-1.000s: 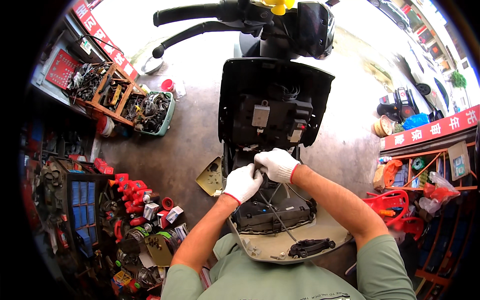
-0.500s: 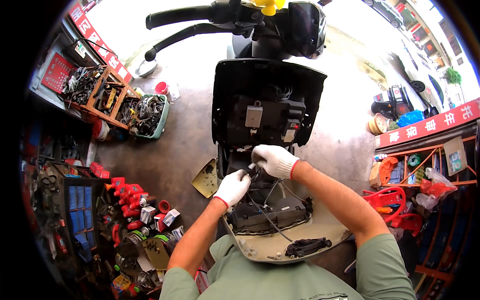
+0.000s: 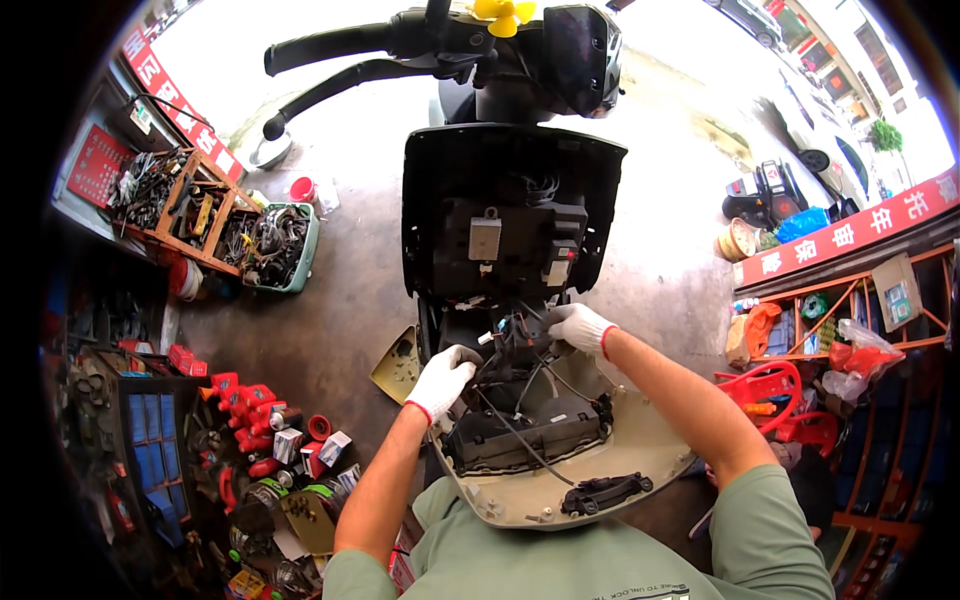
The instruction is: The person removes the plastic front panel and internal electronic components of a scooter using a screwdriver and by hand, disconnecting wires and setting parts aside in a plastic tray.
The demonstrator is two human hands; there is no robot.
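Gripping a bundle of black wires (image 3: 515,345) in the open bay of the scooter (image 3: 510,230), the gloved right hand (image 3: 578,326) pinches them, while the left hand (image 3: 440,380) closes on a cable beside it. Tugging hard could likely pull a plug loose.

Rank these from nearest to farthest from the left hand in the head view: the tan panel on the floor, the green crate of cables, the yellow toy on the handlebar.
From the left hand:
1. Tan panel, on the floor just to its left.
2. Green crate of cables, up and to the left beside the wooden rack.
3. Yellow toy, on the handlebar at the top of the view.
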